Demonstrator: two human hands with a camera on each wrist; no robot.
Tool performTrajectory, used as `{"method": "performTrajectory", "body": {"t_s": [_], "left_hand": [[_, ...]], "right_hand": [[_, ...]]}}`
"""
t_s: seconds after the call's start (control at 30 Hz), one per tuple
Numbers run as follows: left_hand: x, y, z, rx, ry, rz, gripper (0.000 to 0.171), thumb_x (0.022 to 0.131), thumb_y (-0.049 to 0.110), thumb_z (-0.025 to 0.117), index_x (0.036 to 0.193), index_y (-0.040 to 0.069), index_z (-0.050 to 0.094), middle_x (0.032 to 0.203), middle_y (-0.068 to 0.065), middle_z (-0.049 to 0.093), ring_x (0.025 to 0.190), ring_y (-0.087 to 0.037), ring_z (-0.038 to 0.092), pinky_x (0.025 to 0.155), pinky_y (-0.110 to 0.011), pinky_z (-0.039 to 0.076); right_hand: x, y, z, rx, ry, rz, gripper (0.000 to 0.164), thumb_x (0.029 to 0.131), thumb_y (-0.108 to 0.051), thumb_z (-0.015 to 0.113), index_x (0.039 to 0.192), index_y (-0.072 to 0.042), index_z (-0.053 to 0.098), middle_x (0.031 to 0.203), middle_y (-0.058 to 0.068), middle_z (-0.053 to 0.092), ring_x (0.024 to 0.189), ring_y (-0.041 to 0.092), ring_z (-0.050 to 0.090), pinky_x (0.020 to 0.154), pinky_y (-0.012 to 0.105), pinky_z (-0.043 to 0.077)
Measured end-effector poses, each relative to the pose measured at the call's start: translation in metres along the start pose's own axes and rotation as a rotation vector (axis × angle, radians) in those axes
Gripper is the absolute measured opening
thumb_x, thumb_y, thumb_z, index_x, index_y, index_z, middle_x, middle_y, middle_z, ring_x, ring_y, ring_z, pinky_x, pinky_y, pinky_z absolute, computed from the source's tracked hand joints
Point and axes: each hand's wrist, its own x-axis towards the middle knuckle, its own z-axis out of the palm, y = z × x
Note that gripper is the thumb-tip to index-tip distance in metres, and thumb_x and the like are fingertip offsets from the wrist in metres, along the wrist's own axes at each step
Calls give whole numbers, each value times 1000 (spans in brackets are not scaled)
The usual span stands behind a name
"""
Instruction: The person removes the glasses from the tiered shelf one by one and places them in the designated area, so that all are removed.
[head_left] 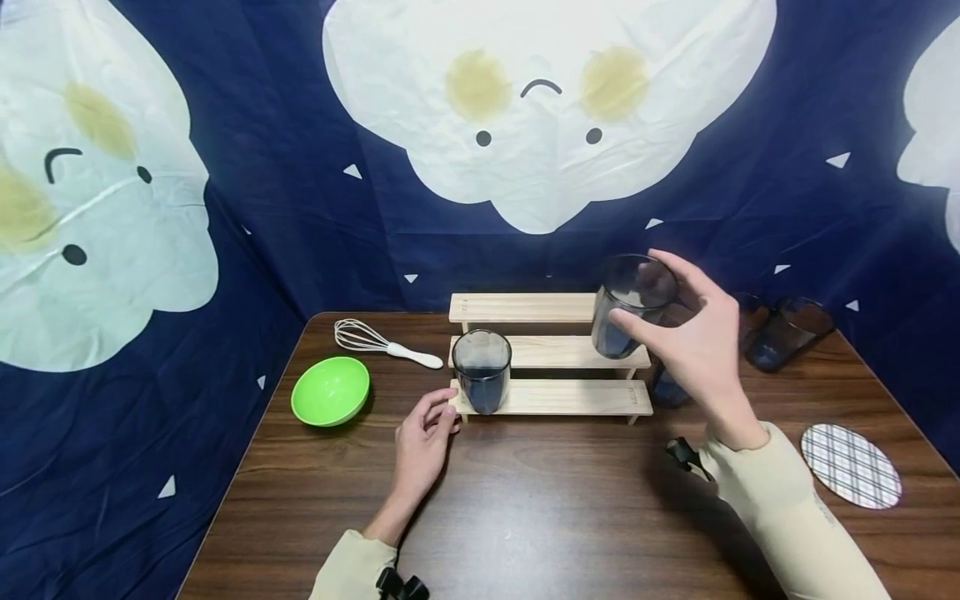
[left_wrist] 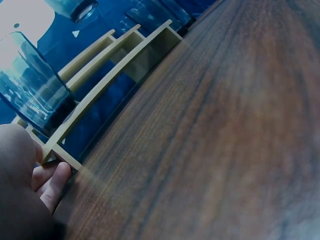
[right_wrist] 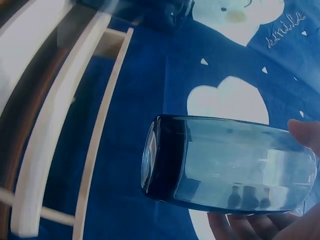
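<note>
My right hand (head_left: 705, 346) holds a dark tinted drinking glass (head_left: 633, 304) between thumb and fingers, above the right part of the three-step wooden shelf (head_left: 562, 397). In the right wrist view the glass (right_wrist: 240, 165) is clear of the shelf, with my fingers near its rim. A second tinted glass (head_left: 483, 375) stands upright on the left end of the lowest step. Beside it, my left hand (head_left: 423, 446) grips that step's left end. The left wrist view shows its curled fingers (left_wrist: 57, 182) at the end of the wood; part of the grip is hidden.
To the left lie a green bowl (head_left: 330, 392) and a white whisk (head_left: 390, 346). More dark glasses (head_left: 787, 333) are at the right back, partly behind my right hand. A checked round mat (head_left: 851, 465) lies near the right edge. A blue cloth (head_left: 420, 225) hangs behind the table.
</note>
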Motion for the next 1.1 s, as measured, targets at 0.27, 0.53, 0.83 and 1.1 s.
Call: {"method": "performTrajectory", "body": {"t_s": [0.27, 0.53, 0.83, 1.1], "left_hand": [[-2, 0, -1, 0, 5, -4, 23, 109, -2, 67, 131, -4, 74, 114, -24, 81, 98, -30, 81, 83, -27, 71], [-2, -4, -4, 11, 12, 9, 22, 109, -3, 67, 130, -4, 74, 113, -25, 81, 96, -25, 81, 82, -28, 71], [1, -12, -2, 2, 4, -13, 22, 109, 1, 69, 130, 2, 76, 113, -20, 82, 98, -23, 81, 83, -29, 71], [0, -7, 0, 9, 8, 89, 21, 107, -3, 68, 127, -4, 74, 107, -22, 81, 93, -20, 81, 77, -26, 71]], "right_hand": [[3, -2, -29, 159, 77, -12, 73, 72, 21, 91, 139, -3, 75, 112, 14, 77, 93, 19, 73, 84, 17, 65], [1, 2, -48, 236, 147, 20, 72, 71, 26, 88, 137, -1, 76, 114, 13, 79, 97, 19, 74, 82, 16, 65], [2, 6, -75, 194, 218, 18, 70, 71, 27, 87, 135, 2, 76, 113, 10, 81, 101, 19, 73, 82, 14, 64], [1, 14, -102, 64, 293, -2, 70, 70, 27, 86, 134, 2, 77, 110, 5, 82, 98, 14, 74, 80, 12, 61]]}}
